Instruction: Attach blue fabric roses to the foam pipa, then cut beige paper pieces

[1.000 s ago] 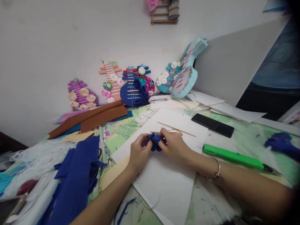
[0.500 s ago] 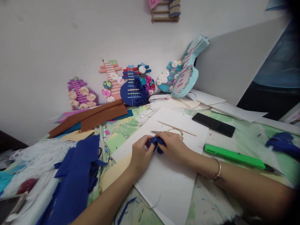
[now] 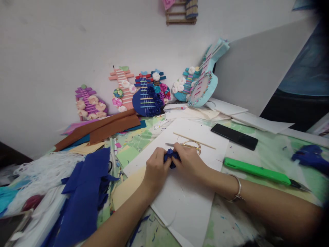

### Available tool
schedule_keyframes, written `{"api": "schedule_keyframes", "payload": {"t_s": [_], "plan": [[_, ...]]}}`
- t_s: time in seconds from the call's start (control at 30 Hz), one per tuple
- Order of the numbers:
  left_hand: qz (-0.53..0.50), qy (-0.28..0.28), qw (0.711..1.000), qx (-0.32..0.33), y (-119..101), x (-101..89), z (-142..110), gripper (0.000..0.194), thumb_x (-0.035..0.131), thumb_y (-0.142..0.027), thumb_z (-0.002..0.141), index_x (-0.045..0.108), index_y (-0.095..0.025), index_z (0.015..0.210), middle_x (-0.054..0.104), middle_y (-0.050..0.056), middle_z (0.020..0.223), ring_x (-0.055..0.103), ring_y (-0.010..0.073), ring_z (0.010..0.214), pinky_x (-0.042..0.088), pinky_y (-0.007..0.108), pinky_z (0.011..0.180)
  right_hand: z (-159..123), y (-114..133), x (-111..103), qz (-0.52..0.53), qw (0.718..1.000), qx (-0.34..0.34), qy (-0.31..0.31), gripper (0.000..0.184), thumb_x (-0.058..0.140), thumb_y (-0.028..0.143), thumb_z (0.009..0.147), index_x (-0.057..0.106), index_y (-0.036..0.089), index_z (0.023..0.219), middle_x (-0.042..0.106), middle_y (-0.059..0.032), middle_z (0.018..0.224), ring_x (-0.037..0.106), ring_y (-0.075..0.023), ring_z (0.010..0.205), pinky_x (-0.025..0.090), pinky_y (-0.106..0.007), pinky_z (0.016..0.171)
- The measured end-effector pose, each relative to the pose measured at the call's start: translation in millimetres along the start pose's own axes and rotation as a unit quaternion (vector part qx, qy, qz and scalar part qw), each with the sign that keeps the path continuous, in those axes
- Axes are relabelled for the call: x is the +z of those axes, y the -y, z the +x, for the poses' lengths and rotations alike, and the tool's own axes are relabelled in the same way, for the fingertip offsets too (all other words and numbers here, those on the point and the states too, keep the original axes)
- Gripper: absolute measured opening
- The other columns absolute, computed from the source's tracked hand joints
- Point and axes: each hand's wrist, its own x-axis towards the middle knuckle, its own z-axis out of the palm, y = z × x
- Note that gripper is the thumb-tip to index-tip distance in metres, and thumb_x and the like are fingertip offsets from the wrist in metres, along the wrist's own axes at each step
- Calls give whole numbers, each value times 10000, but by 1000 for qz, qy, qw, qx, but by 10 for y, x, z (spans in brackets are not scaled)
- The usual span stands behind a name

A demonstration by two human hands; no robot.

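Over the white sheet (image 3: 190,192), both hands pinch a small crumpled piece of dark blue crepe paper (image 3: 171,155). My left hand (image 3: 156,168) is closed on its left side, thumb towards the middle. My right hand (image 3: 191,163) grips the right side, its fingers partly covering the paper. Just beyond the right hand lie gold-handled scissors (image 3: 197,144), blades pointing left and partly hidden by that hand. A thin wooden stick (image 3: 194,140) rests across the sheet behind them.
A green utility knife (image 3: 257,171), blade out, lies right of the sheet, below a black phone (image 3: 234,136). Blue crepe paper (image 3: 84,192) and white cord (image 3: 48,171) pile up at left. Paper-flowered mandolin shapes (image 3: 146,99) lean on the wall.
Both hands keep hold of the blue crepe paper. The left fingers have shifted slightly, and the paper looks more bunched together, with its lower end drawn in.
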Motion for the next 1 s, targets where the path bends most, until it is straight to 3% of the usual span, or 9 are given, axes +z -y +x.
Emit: {"api": "schedule_keyframes", "payload": {"t_s": [0.1, 0.23, 0.33, 0.43, 0.53, 0.67, 0.83, 1.0], "plan": [[-92, 14, 994, -61, -39, -10, 26, 106, 517, -152, 810, 525, -203, 903, 595, 0, 789, 569, 134, 669, 449, 248, 624, 18, -13, -18, 27, 999, 33, -22, 43, 465, 147, 785, 457, 185, 802, 591, -15, 653, 499, -146, 564, 269, -233, 533], [-237, 38, 961, -136, -45, 5, 44, 210, 566, -179, 792, 529, -195, 998, 631, 35, 931, 625, 157, 842, 490, 273, 747, 40, -40, -60, 62, 992, 108, -33, 33, 489, 191, 791, 463, 201, 773, 546, 27, 578, 480, -134, 523, 272, -230, 532], [-291, 45, 942, -163, -13, 21, 52, 174, 564, -195, 800, 544, -187, 973, 646, 41, 926, 630, 165, 884, 494, 281, 780, 44, -48, -71, 104, 988, 109, -21, 67, 509, 212, 808, 514, 202, 875, 623, 9, 701, 536, -141, 592, 322, -237, 577], [-275, 68, 946, -156, 11, 18, 64, 129, 546, -191, 811, 572, -183, 937, 655, 28, 881, 623, 159, 845, 489, 278, 760, 43, -55, -57, 125, 989, 73, -6, 205, 509, 215, 835, 541, 199, 1037, 660, -36, 878, 589, -169, 767, 381, -259, 679], [-245, 84, 956, -138, 15, 5, 74, 144, 529, -166, 818, 603, -183, 940, 663, 19, 871, 615, 156, 821, 480, 283, 757, 51, -76, -41, 125, 991, 43, -4, 211, 502, 160, 829, 571, 177, 1028, 660, -60, 928, 590, -180, 865, 394, -278, 761], [-229, 81, 961, -129, 17, -8, 77, 196, 533, -131, 810, 639, -186, 965, 686, 31, 913, 622, 164, 846, 479, 300, 785, 65, -122, -32, 110, 994, 19, -2, 155, 513, 94, 781, 604, 166, 884, 667, -42, 841, 595, -164, 796, 393, -255, 720], [-200, 73, 974, -74, 40, -9, 80, 263, 521, -80, 804, 690, -200, 965, 694, 39, 987, 620, 166, 935, 454, 316, 879, 47, -158, -20, 44, 999, 15, 12, 170, 518, 90, 764, 627, 157, 876, 673, -44, 757, 589, -161, 690, 361, -241, 630], [-153, 47, 982, -98, 38, 1, 73, 189, 552, -74, 770, 686, -183, 848, 695, 19, 847, 623, 150, 789, 473, 276, 741, 38, -149, -5, 1, 1000, 5, 12, 133, 506, 121, 788, 616, 157, 853, 669, -49, 733, 581, -159, 663, 334, -237, 603]]}}
